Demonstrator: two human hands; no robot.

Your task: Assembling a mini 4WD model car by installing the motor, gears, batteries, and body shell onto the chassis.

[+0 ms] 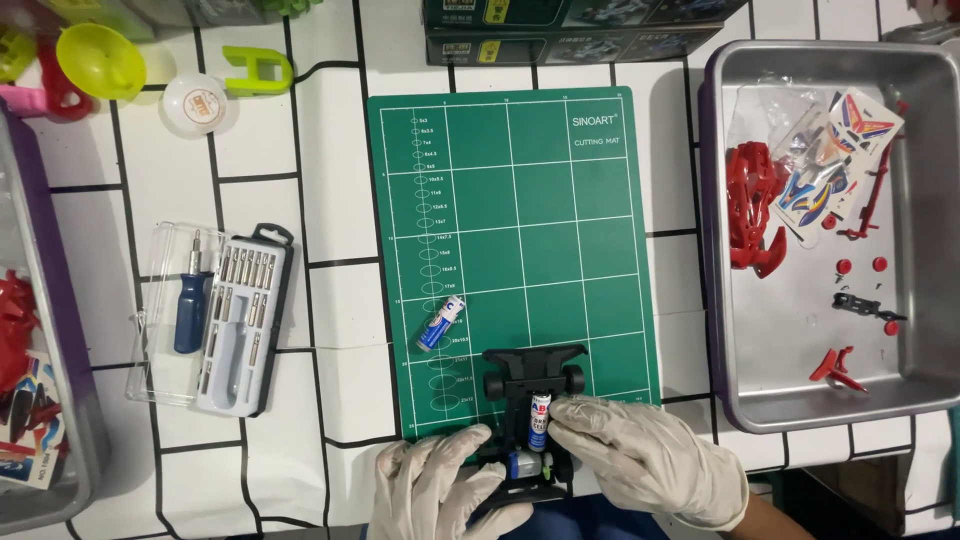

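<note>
Left hand point(440, 490) clamping black chassis point(530, 400), right hand point(640, 455) fingertips pinching battery point(539, 422) into bay; risk: cocked/reversed seating, spare battery point(441, 323) just above-left could roll.

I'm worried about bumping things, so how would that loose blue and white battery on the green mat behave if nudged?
The battery is a cylinder lying on its side, so it would likely roll. The cutting mat looks flat and rimless, so nothing would stop it. It probably feels dense.

Gloved left hand point(440, 485) and right hand point(640, 455), fingertips together, pinching.
</note>
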